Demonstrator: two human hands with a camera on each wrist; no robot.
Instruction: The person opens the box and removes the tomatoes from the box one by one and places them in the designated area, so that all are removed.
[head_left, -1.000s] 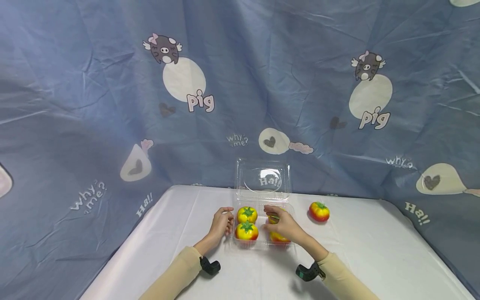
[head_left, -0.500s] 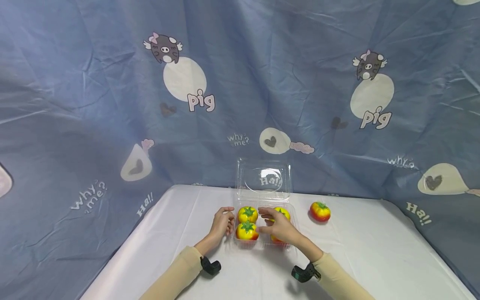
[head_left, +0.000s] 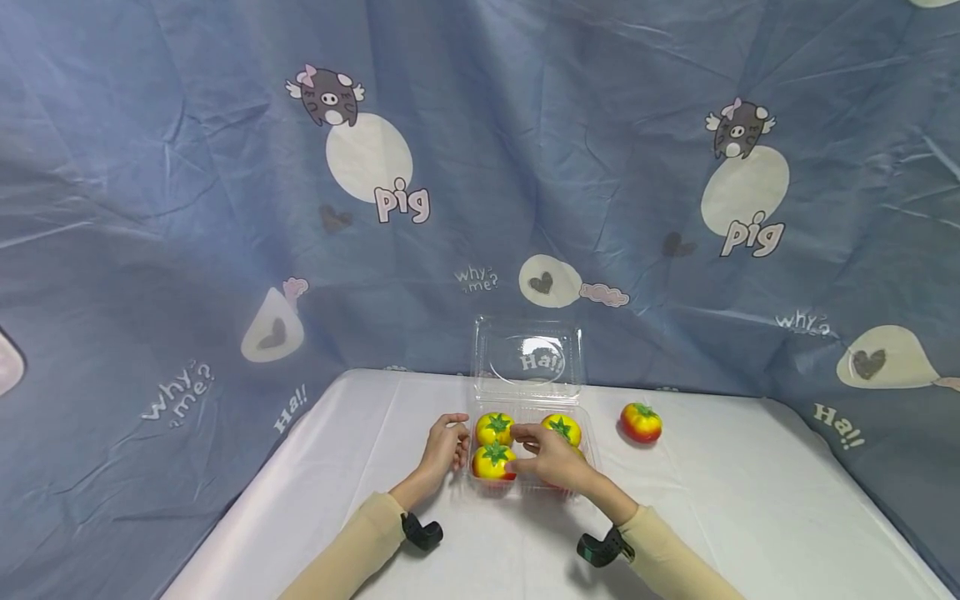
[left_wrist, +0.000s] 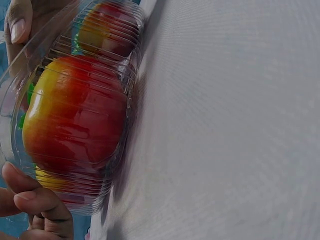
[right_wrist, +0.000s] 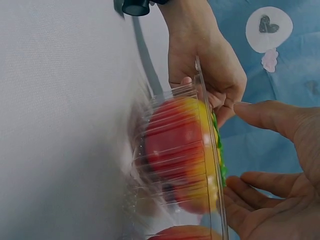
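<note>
A clear plastic clamshell box [head_left: 527, 482] stands with its lid raised, two yellow-and-red tomatoes on its left side and two on its right. My left hand [head_left: 441, 447] is at the box's left end, fingers loosely bent; in the left wrist view its fingertips [left_wrist: 22, 182] lie right at the rim. Over the box is my right hand [head_left: 553, 457], its thumb near the front left tomato [head_left: 492, 461] and its fingers near the back left tomato [head_left: 495, 428]. It partly hides the front right tomato. In the right wrist view its thumb [right_wrist: 265, 114] and fingers stand apart with nothing between them.
Another tomato [head_left: 641, 423] lies on the white tablecloth [head_left: 720, 492] to the right of the box. The transparent lid [head_left: 527, 358] stands up at the back, before a blue printed curtain [head_left: 637, 167].
My right hand has moved left across the box, from above the right tomatoes toward the left ones, uncovering the back right tomato. The left hand has stayed in place.
</note>
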